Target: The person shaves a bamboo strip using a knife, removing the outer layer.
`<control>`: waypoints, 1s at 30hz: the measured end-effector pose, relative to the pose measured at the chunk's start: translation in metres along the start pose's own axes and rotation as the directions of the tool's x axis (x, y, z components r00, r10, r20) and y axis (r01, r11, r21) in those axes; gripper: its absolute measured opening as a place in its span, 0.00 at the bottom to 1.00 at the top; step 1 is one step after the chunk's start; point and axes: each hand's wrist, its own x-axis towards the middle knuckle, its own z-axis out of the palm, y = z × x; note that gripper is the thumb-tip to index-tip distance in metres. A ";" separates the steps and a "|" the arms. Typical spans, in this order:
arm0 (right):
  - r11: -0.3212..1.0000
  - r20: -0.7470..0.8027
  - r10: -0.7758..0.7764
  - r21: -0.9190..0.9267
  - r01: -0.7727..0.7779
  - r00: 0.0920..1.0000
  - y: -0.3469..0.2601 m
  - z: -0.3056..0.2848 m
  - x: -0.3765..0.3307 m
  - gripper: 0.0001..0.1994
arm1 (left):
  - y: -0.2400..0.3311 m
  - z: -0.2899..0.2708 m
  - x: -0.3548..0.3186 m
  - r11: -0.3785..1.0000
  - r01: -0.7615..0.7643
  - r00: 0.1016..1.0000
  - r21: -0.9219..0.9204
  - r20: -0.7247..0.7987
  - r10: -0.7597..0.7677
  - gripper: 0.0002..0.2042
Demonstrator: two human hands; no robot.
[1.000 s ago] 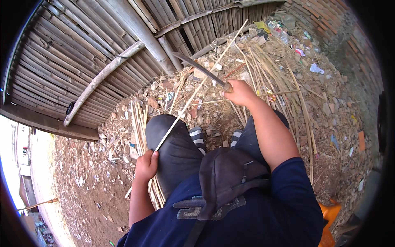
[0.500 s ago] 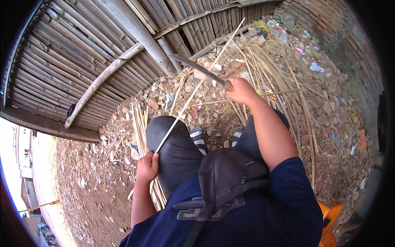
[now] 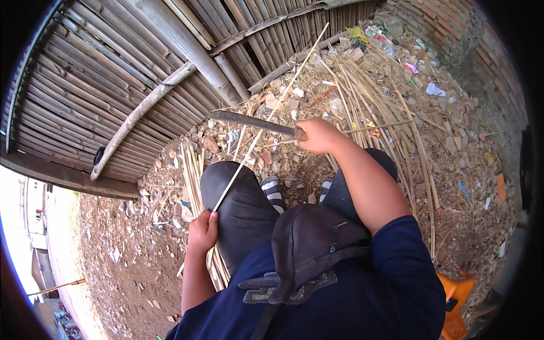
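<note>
My left hand (image 3: 203,229) is closed round the near end of a long pale bamboo strip (image 3: 247,157), beside my left knee. The strip slants up and away over that knee toward the bamboo wall. In my right hand (image 3: 317,136) is the wooden handle of a machete (image 3: 255,122). Its dark blade points left and crosses the strip about midway; whether the edge touches the strip I cannot tell. Beside my left leg lies a bundle of pale strips (image 3: 192,175), partly hidden by my hand and knee.
More long strips (image 3: 368,102) lie scattered at the far right on rubble-strewn ground (image 3: 141,266). A bamboo wall (image 3: 113,85) rises at the far left, a brick wall (image 3: 459,39) at the right. Litter (image 3: 435,89) lies near it. An orange plastic object (image 3: 458,300) stands by my right side.
The machete and my right hand have moved toward me and left along the strip, with the blade swung flatter. My left hand stays put; the strip's far end has shifted slightly left.
</note>
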 end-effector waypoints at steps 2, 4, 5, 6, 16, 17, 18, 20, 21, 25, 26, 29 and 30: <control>1.000 -0.027 -0.016 0.018 0.017 1.000 -0.002 -0.004 -0.003 0.13 | -0.001 0.001 0.000 1.000 0.006 1.000 -0.001 0.000 -0.006 0.21; 0.999 -0.053 -0.032 0.037 0.034 0.998 -0.002 -0.007 -0.005 0.11 | -0.001 0.001 -0.001 1.000 0.013 1.000 -0.002 -0.001 -0.013 0.21; 0.998 -0.059 -0.030 0.045 0.033 0.998 -0.001 -0.009 -0.006 0.11 | 0.001 0.001 0.000 1.000 0.010 1.000 -0.002 0.001 -0.010 0.21; 0.998 -0.066 -0.028 0.053 0.032 0.997 0.000 -0.011 -0.006 0.11 | 0.001 0.000 0.000 1.000 0.008 1.000 -0.002 0.002 -0.008 0.21; 0.997 -0.052 -0.008 0.073 0.011 0.999 -0.003 -0.004 -0.003 0.12 | 0.000 0.001 0.000 1.000 -0.003 1.000 0.008 0.002 0.003 0.21; 0.997 -0.048 0.000 0.073 0.004 0.999 -0.002 -0.004 -0.003 0.12 | 0.000 0.001 0.000 1.000 -0.004 1.000 0.007 -0.003 0.004 0.21; 0.997 -0.045 0.008 0.074 -0.004 0.999 -0.002 -0.004 -0.003 0.12 | 0.001 0.001 0.000 1.000 -0.005 1.000 0.005 -0.007 0.005 0.21; 0.998 -0.041 0.006 0.071 -0.003 0.999 -0.003 -0.007 -0.005 0.12 | 0.001 0.001 0.000 1.000 -0.008 1.000 0.003 -0.007 0.008 0.21; 0.998 -0.037 0.004 0.068 -0.001 0.999 -0.004 -0.008 -0.005 0.12 | 0.001 0.001 0.000 1.000 -0.012 1.000 0.001 -0.006 0.012 0.21; 0.997 -0.088 -0.037 0.058 0.042 0.995 0.002 -0.002 -0.003 0.13 | 0.003 0.001 0.000 1.000 -0.002 1.000 0.006 -0.010 0.002 0.21; 0.998 -0.063 -0.020 0.060 0.024 0.998 -0.001 -0.005 -0.004 0.13 | 0.002 0.001 0.000 1.000 0.000 1.000 0.004 -0.013 0.000 0.21; 0.998 -0.037 0.003 0.066 0.000 0.999 -0.004 -0.006 -0.004 0.14 | 0.001 0.001 0.000 1.000 -0.001 1.000 0.004 -0.016 0.001 0.21; 0.998 -0.036 0.009 0.069 -0.007 0.999 -0.004 -0.006 -0.005 0.14 | 0.000 0.001 0.000 1.000 -0.003 1.000 0.005 -0.016 0.003 0.21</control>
